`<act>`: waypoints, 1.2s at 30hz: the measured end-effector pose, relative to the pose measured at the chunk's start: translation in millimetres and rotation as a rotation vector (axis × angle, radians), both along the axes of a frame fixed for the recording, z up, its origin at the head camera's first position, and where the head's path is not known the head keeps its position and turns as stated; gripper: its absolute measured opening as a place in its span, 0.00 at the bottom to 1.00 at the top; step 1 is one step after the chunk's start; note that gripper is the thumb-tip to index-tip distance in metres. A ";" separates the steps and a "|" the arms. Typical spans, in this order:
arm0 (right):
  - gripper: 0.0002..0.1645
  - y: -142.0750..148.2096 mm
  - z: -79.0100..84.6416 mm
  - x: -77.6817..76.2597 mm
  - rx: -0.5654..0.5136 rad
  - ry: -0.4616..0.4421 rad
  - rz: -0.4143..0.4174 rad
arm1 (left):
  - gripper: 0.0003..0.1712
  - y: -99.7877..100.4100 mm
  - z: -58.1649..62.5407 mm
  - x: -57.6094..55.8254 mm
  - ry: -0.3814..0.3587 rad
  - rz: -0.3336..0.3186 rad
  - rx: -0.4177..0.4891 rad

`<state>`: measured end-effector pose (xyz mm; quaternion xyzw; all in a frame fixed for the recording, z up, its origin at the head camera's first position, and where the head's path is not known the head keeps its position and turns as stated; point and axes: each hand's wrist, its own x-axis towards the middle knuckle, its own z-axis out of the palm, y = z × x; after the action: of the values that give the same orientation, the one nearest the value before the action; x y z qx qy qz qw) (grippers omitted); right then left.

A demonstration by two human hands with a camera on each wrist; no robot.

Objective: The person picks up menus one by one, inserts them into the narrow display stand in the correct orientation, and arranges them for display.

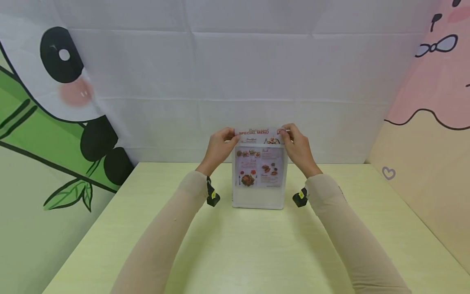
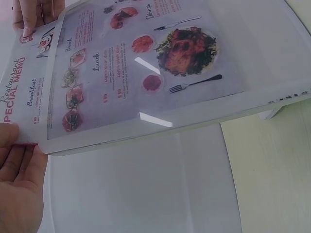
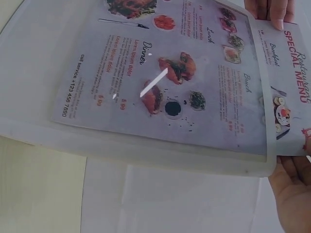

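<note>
A printed menu sheet (image 1: 253, 138) headed "Special Menu" sits partly inside a clear, white-edged display stand (image 1: 258, 199), its top strip sticking out above the stand's upper edge. My left hand (image 1: 221, 147) pinches the sheet's upper left corner between thumb and fingers. At the opposite upper corner, my right hand (image 1: 298, 149) pinches the sheet the same way. The lower part of the menu (image 2: 146, 63) shows through the clear front in the left wrist view. Below the sheet's bottom edge, the holder (image 3: 29, 97) shows plain white. The stand is upright on the table.
The pale yellow-green table (image 1: 253, 253) spreads around the stand. Behind it hangs a creased white cloth (image 1: 249, 73). Cartoon-painted panels stand at the left (image 1: 55, 163) and right (image 1: 422, 163). A small black wrist camera (image 1: 213, 199) is strapped to each wrist.
</note>
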<state>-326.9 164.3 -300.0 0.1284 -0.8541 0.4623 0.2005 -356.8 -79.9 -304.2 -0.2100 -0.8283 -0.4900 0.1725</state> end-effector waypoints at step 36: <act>0.15 -1.6 0.5 -1.4 0.028 -0.008 -0.028 | 0.09 -0.7 1.4 2.0 0.010 -0.013 0.004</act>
<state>-328.3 162.7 -299.6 0.1173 -0.8630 0.4480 0.2019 -354.8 -80.6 -302.9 -0.2175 -0.8249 -0.4919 0.1738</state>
